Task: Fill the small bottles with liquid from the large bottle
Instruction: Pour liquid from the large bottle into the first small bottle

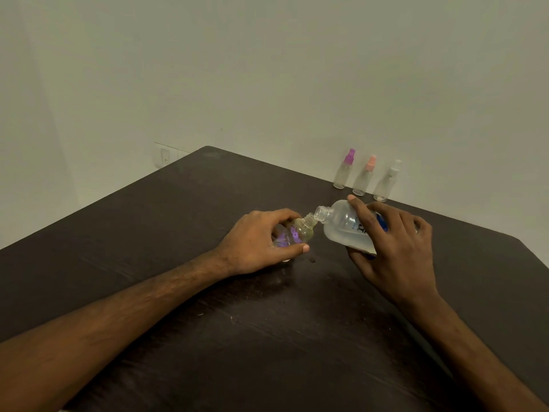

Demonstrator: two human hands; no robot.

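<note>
My left hand (pixel 258 242) grips a small clear bottle (pixel 297 231) with purple flower prints, tilted with its open neck pointing up and right. My right hand (pixel 392 242) holds the large clear bottle (pixel 341 224) with a blue label, tipped to the left. Its open mouth touches the small bottle's neck. Pale liquid lies in the lower side of the large bottle. Both bottles are held just above the dark table (pixel 267 322).
Three small spray bottles stand by the wall at the table's far right edge: one with a purple cap (pixel 344 171), one with a pink cap (pixel 364 176), one with a clear cap (pixel 387 182). A small dark speck (pixel 312 260) lies under the hands.
</note>
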